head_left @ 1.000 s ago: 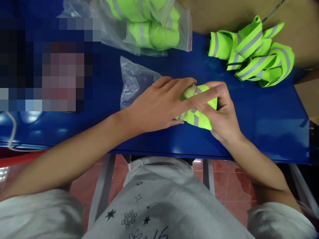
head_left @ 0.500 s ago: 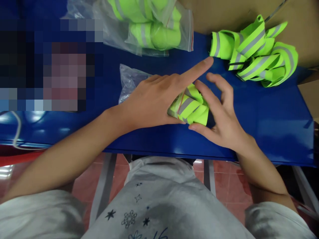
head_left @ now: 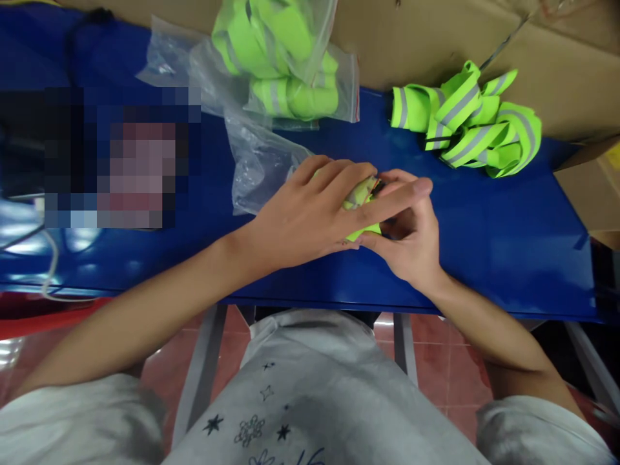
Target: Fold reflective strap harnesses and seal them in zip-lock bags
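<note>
My left hand (head_left: 314, 210) is closed around a clear plastic zip bag, its back toward me and the index finger stretched out to the right. A folded neon-yellow reflective strap (head_left: 365, 231) with grey stripes shows between my hands at the bag's mouth. My right hand (head_left: 414, 242) grips the strap's right end, thumb below and fingers curled behind, partly covered by my left index finger. Most of the bag and strap is hidden by the hands. An empty-looking clear bag (head_left: 259, 171) lies beside my left hand.
Bagged neon straps (head_left: 295, 97) lie at the back of the blue table (head_left: 508, 258). A loose tangle of reflective straps (head_left: 465, 123) sits at the back right, before cardboard (head_left: 416, 39). A white cable (head_left: 53, 265) and a blurred-out patch are at left.
My right hand has closed in leftward onto the strap, and less of the strap shows outside the bag. My left index finger has lowered across it. The view has shifted slightly.
</note>
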Motion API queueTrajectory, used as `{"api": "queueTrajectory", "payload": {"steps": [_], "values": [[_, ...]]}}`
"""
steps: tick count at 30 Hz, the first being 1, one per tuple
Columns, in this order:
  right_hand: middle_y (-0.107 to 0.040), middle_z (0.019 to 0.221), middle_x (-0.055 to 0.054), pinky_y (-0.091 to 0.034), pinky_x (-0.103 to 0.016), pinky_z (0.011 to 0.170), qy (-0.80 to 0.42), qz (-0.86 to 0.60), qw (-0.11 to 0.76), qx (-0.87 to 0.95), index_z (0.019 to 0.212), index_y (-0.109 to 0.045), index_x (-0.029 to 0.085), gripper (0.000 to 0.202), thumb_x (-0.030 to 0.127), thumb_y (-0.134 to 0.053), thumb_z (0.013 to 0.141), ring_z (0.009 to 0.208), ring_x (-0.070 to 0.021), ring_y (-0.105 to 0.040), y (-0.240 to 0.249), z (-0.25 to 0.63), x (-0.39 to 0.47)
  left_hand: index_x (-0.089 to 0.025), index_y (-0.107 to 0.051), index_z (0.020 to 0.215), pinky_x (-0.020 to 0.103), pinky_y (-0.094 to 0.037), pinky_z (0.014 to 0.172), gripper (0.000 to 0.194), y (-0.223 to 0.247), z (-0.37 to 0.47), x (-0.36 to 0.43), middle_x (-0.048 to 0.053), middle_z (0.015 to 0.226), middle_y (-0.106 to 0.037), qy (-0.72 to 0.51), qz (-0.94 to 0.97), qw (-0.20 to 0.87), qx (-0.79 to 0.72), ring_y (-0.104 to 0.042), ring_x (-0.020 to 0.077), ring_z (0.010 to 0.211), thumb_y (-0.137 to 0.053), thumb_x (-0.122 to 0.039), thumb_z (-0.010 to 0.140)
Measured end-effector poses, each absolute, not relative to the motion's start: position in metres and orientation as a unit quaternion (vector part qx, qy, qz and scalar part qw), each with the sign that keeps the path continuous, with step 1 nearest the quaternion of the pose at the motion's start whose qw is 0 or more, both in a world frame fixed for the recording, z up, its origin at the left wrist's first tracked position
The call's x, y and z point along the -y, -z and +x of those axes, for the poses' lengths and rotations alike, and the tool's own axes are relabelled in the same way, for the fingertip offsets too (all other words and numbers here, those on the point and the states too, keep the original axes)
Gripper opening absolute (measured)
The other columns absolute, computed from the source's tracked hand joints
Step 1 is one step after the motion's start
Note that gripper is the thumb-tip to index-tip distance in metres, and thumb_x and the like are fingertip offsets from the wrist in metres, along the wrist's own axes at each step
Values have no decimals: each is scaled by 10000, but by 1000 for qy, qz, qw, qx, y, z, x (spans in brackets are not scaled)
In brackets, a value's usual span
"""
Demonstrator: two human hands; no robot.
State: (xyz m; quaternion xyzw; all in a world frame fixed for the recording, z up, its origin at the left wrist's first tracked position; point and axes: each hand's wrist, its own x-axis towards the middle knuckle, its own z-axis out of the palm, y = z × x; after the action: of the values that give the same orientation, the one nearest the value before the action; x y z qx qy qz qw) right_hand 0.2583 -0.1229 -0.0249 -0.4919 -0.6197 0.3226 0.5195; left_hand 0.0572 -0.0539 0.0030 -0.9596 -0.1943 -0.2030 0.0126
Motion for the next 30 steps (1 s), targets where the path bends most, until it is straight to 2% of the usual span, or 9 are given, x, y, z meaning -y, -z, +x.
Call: {"api": "queueTrajectory", "payload": {"steps": [3, 5, 10, 16, 19, 22, 26, 28, 30], "values": [[-601, 1076, 5, -624, -284, 779, -325, -511, 533, 591, 1085, -536, 275, 509, 359, -931, 774, 944, -146, -663, 23, 260, 121, -481, -253, 1658, 593, -472, 1174, 718, 5, 61, 57, 109, 1564, -538, 208, -958, 25, 199, -555, 335, 1449, -542, -218, 1056], [-598, 964, 26, -594, -273, 756, -316, -536, 522, 584, 1007, -534, 257, 412, 309, -890, 805, 849, -125, -635, 23, 261, 121, -545, -188, 1657, 587, -462, 1189, 818, 11, 65, 56, 74, 1567, -535, 217, -954, 52, 199, -532, 303, 1471, -523, -125, 1039], [-706, 983, -23, -593, -332, 821, -273, -526, 478, 648, 1007, -647, 215, 120, 188, -714, 911, 922, -176, -693, 24, 266, 123, -458, -6, 1701, 492, -565, 1003, 899, 9, 85, 56, 112, 1371, -652, 235, -931, 181, 212, -662, 286, 1221, -507, -122, 1034], [-726, 1153, -80, -592, -431, 1049, -372, -382, 290, 794, 1229, -683, 205, 304, 196, -466, 1016, 1155, -224, -686, 22, 289, 115, -388, -37, 1717, 384, -536, 832, 853, -1, 106, 71, 41, 1056, -703, 156, -945, 194, 214, -641, 201, 828, -430, -67, 1032], [-738, 1163, -72, -599, -425, 1038, -397, -381, 264, 792, 1252, -691, 220, 291, 257, -493, 1042, 1140, -225, -695, 16, 301, 109, -385, -73, 1718, 391, -517, 867, 840, -2, 110, 77, 38, 1063, -689, 155, -936, 201, 244, -645, 206, 843, -443, -72, 1031], [-763, 1136, -71, -589, -417, 983, -306, -411, 279, 812, 1152, -731, 219, 195, 275, -598, 1022, 1086, -241, -712, 8, 309, 103, -312, -91, 1725, 381, -501, 851, 849, -6, 108, 74, 73, 1117, -677, 149, -936, 140, 287, -667, 249, 935, -545, -169, 1022], [-759, 917, -45, -550, -332, 759, -227, -526, 319, 755, 954, -734, 196, 122, 316, -752, 948, 806, -190, -692, 4, 307, 101, -213, -154, 1717, 382, -489, 830, 900, -9, 104, 67, 101, 1087, -676, 163, -921, 78, 345, -679, 287, 958, -662, -363, 990], [-729, 804, -12, -515, -292, 668, -275, -533, 340, 724, 883, -705, 192, 102, 272, -729, 941, 702, -156, -661, 7, 302, 102, -239, -155, 1717, 393, -491, 849, 848, -8, 105, 68, 105, 1114, -678, 167, -925, 83, 331, -680, 285, 976, -616, -327, 1010], [-727, 808, -4, -534, -288, 702, -332, -483, 350, 730, 876, -693, 193, 68, 191, -653, 931, 753, -158, -687, 10, 299, 104, -296, -129, 1719, 414, -502, 876, 803, -7, 107, 72, 99, 1170, -677, 155, -939, 90, 292, -675, 277, 1003, -534, -236, 1027]]}}
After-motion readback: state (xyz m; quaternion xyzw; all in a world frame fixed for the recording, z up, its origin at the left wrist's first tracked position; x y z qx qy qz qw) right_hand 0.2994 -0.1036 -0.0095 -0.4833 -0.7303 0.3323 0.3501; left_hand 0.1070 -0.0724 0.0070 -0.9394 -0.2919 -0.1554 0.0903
